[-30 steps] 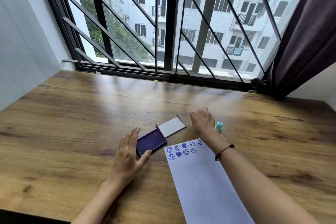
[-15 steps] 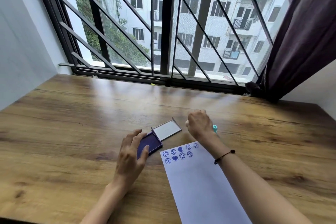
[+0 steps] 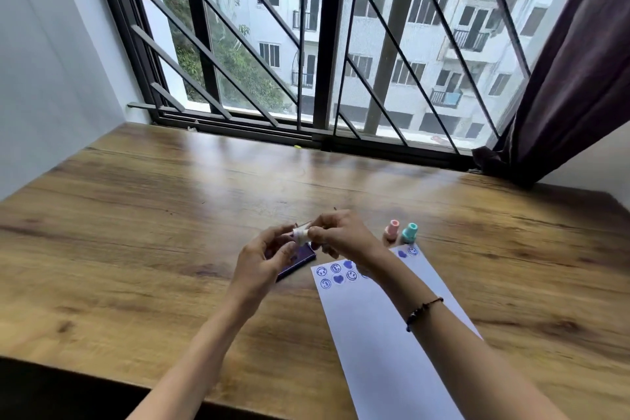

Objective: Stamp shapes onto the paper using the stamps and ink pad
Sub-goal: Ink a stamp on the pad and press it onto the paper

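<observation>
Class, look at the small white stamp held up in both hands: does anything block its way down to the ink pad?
Partly. The stamp is pinched between the left hand and the right hand, directly above the ink pad. The left hand's own fingers cover much of the pad's near side; no other thing lies between them.

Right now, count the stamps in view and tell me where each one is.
3. A white stamp is held between both hands above the ink pad. A pink stamp and a teal stamp stand beyond the paper's far end. The hands may hide others.
</observation>
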Tool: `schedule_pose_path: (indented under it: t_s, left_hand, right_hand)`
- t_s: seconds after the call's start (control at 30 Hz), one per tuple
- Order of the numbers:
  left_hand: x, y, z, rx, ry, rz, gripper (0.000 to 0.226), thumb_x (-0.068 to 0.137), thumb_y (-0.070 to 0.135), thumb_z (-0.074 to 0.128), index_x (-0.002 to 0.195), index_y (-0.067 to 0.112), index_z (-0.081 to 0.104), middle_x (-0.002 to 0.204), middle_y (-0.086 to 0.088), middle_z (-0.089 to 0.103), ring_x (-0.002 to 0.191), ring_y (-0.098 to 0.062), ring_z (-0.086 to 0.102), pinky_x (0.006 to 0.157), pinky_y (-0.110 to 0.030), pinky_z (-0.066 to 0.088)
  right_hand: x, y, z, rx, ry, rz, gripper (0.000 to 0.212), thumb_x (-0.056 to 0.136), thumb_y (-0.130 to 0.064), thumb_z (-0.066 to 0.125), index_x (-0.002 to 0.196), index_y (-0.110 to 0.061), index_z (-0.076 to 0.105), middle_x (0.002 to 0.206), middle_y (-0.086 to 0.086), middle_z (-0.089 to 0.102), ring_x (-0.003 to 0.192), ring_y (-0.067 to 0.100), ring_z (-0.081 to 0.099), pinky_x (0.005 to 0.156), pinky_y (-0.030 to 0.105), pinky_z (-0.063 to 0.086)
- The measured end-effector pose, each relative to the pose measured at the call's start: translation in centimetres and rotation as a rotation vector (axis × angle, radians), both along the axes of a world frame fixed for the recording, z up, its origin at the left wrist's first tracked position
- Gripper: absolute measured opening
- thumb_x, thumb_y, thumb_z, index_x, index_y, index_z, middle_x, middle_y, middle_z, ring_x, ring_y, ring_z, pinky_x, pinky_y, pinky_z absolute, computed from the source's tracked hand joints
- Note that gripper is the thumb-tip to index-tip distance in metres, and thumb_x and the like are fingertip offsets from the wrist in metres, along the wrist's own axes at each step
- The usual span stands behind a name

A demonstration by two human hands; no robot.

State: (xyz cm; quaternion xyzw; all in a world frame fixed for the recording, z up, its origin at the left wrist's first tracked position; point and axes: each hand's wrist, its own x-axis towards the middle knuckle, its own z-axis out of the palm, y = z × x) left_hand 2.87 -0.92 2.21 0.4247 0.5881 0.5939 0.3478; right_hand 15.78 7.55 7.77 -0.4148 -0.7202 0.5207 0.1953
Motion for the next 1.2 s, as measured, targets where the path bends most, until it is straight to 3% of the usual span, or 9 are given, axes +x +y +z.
schedule_pose_path:
  t_s: [0.13,0.3,0.5,0.67,0.77,0.9,1.0,1.13,1.2]
  left_hand:
    - [-1.0,-0.9,-0.2,0.028,-0.001,0.017,0.017,0.08,0.012,0.063,0.095,0.019,0.068,0.076,0.004,0.071,0.063,-0.008,0.063,0.06,-0.015,0.05]
    - [-1.7,-2.0,-0.6,0.053,-0.095,0.061,0.015,0.082,0.011,0.061,0.089,0.022,0.068,0.075,-0.001,0.068,0.061,-0.009,0.06,0.059,-0.018,0.051]
    - [-2.2,-2.8,-1.4,0.078,-0.252,0.127,0.013,0.082,0.005,0.058,0.091,0.007,0.066,0.067,0.002,0.067,0.054,-0.008,0.058,0.054,-0.018,0.05]
    - [-2.6,-3.3,-1.9,0.084,-0.453,0.195,0.016,0.085,0.004,0.051,0.074,0.009,0.063,0.052,0.002,0.065,0.046,-0.007,0.057,0.047,-0.015,0.047]
    - [-2.7,-3.8,-2.8,0.043,-0.385,0.228,0.014,0.084,0.003,0.053,0.076,0.01,0.062,0.055,0.003,0.065,0.047,-0.007,0.057,0.048,-0.015,0.048]
    - [-2.0,-3.5,-4.0,0.007,-0.305,0.284,0.008,0.085,0.007,0.055,0.084,0.012,0.062,0.069,-0.004,0.062,0.058,-0.006,0.059,0.059,-0.018,0.05]
    - [-1.8,-3.4,-4.5,0.02,-0.283,0.326,0.01,0.084,0.009,0.057,0.084,0.016,0.064,0.071,-0.001,0.064,0.064,-0.007,0.06,0.063,-0.018,0.05]
    - [-1.8,-3.5,-5.1,0.011,-0.225,0.299,0.01,0.082,0.018,0.06,0.082,0.025,0.067,0.071,0.009,0.07,0.071,-0.006,0.063,0.067,-0.017,0.052]
    - [-1.6,-3.5,-5.4,0.001,-0.181,0.293,0.008,0.078,0.029,0.061,0.084,0.03,0.067,0.075,0.011,0.071,0.077,-0.01,0.064,0.075,-0.026,0.054]
  right_hand:
    - [-1.2,-0.9,-0.2,0.017,-0.016,0.039,0.01,0.083,-0.011,0.06,0.083,-0.004,0.067,0.061,0.004,0.058,0.051,0.012,0.046,0.047,0.022,0.035]
    - [-2.9,-2.0,-0.6,0.247,-0.042,0.07,0.012,0.083,-0.009,0.06,0.088,-0.004,0.069,0.071,0.009,0.065,0.065,0.014,0.055,0.062,0.026,0.042]
    - [-4.4,-3.2,-1.3,0.513,-0.042,0.117,0.012,0.084,-0.005,0.059,0.09,-0.003,0.069,0.082,0.018,0.073,0.068,0.019,0.058,0.061,0.025,0.042]
    - [-4.4,-2.1,-1.1,0.634,0.003,0.15,0.008,0.081,0.001,0.061,0.087,-0.001,0.067,0.082,0.014,0.071,0.062,0.01,0.053,0.057,0.009,0.036]
    - [-4.3,-0.5,-1.8,0.719,-0.193,0.19,0.012,0.084,-0.004,0.058,0.092,0.0,0.066,0.094,0.018,0.066,0.08,0.03,0.059,0.067,0.03,0.041]
    - [-4.9,-0.2,-3.7,0.792,-0.398,0.3,0.017,0.083,-0.004,0.054,0.095,0.001,0.064,0.101,0.021,0.061,0.09,0.033,0.056,0.065,0.028,0.036]
    - [-5.4,-0.9,-5.1,0.874,-0.543,0.359,0.016,0.081,0.001,0.048,0.093,0.0,0.058,0.103,0.018,0.059,0.099,0.031,0.05,0.074,0.037,0.048]
    - [-5.8,-1.4,-5.7,0.861,-0.567,0.322,0.018,0.076,0.004,0.046,0.089,-0.004,0.055,0.102,0.015,0.058,0.1,0.031,0.046,0.075,0.04,0.048]
    - [-5.9,-1.3,-5.5,0.848,-0.578,0.337,0.018,0.075,0.004,0.047,0.089,-0.004,0.054,0.101,0.014,0.058,0.1,0.031,0.047,0.073,0.041,0.049]
